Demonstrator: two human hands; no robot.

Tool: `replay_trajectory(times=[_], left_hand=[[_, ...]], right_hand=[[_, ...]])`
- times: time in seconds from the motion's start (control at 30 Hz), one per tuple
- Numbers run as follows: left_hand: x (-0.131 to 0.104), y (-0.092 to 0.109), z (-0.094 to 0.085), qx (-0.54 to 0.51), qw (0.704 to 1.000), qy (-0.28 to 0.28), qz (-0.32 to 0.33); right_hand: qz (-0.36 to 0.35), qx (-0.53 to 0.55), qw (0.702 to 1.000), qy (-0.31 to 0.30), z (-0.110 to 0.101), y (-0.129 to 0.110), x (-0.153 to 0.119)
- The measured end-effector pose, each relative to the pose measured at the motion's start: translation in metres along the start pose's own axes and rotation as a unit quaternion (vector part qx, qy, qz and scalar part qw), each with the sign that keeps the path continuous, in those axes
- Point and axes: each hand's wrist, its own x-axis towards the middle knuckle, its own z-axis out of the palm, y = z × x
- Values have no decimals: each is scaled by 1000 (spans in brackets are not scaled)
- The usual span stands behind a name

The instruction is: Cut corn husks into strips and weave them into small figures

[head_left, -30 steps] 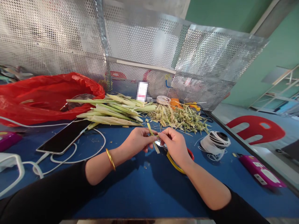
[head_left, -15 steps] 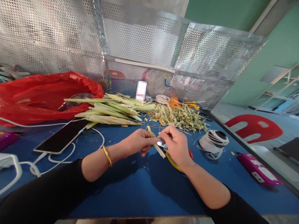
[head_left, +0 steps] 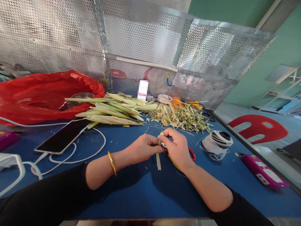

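Close together over the middle of the blue bench (head_left: 136,197), both hands work at one pale husk strip (head_left: 159,162). The left hand (head_left: 147,147) pinches it between thumb and forefinger, and the strip's lower end hangs down below those fingers. The right hand (head_left: 176,146) has its thumb and forefinger closed on the upper end, where a short yellowish bit shows at the fingertips. Whether the strip is folded or looped between the hands is too small to tell. A gold bracelet (head_left: 112,163) circles the left wrist.

Beneath the right hand lie scissors (head_left: 193,154), mostly covered, with a red handle and some yellow showing around the wrist. Beyond the hands, long pale-green husks (head_left: 115,117) lie in a heap, and just to their right spreads a pile of small husk pieces (head_left: 185,117). A roll of tape (head_left: 164,99) sits behind that pile. Right of the right hand stands a spool of white thread (head_left: 216,144), with a purple packet (head_left: 263,171) nearer the bench's right edge. On the left, a dark-screened phone (head_left: 62,138) with a white cable (head_left: 42,157) plugged in lies in front of an open red plastic bag (head_left: 47,88).
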Motion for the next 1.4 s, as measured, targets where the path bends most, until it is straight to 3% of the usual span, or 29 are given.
replay_trajectory(times=[0.17, 0.27, 0.37, 0.43, 0.53, 0.63, 0.8, 1.0, 1.17, 1.4], left_hand=[[-2, 0, 0, -30, 998, -52, 5], [-2, -2, -2, -132, 990, -48, -29], [0, -4, -8, -274, 959, -37, -57], [3, -4, -14, -341, 939, -34, -35], [6, -5, -20, -391, 920, -10, 2], [8, -5, -20, -393, 919, 5, 14], [7, -4, -17, -364, 931, 22, -11], [2, 1, -17, -221, 972, 75, 26], [3, -2, -15, -178, 976, 117, 44], [4, 1, -14, -300, 945, 123, -37]], right_hand=[[-4, -3, 1000, 6, -1, -5, -1], [25, 58, 998, -26, -9, -4, 6], [65, 158, 985, -5, -19, 1, 15], [82, 193, 978, 12, -24, 4, 18], [84, 176, 980, -47, -25, 1, 18], [59, 112, 987, -100, -21, -5, 13], [-32, -8, 998, -56, -17, -10, 7], [-143, -166, 975, -34, -20, -9, 5], [-143, -171, 974, -36, -21, -8, 5], [-85, -106, 990, -39, -18, -6, 6]])
